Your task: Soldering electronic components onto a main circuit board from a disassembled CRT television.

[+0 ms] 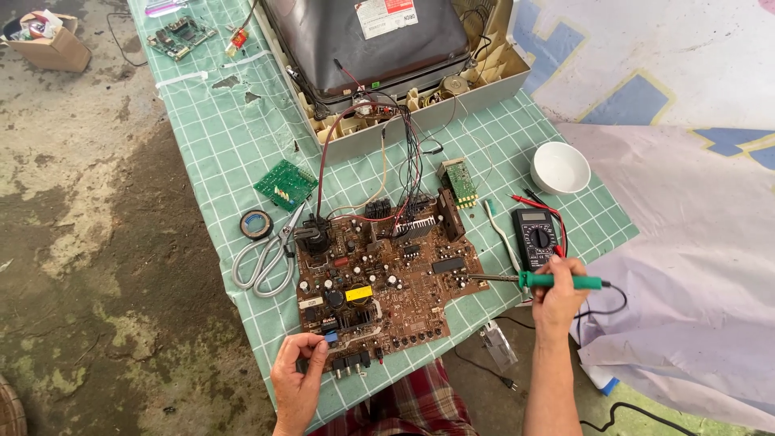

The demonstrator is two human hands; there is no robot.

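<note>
Board (386,278) flat on bench (218,153); your left hand (297,383) pinches its near edge, right hand (559,292) clenches iron (539,280), tip touching board.

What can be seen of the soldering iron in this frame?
The soldering iron has a green handle, a slim metal shaft and a dark cord trailing off its rear toward the right. It lies nearly level, tip pointing left, with the tip over the right edge of the brown circuit board; whether it touches the board cannot be told. The right hand grips the handle from below, fingers wrapped over it. It sits just in front of the black multimeter.
</note>
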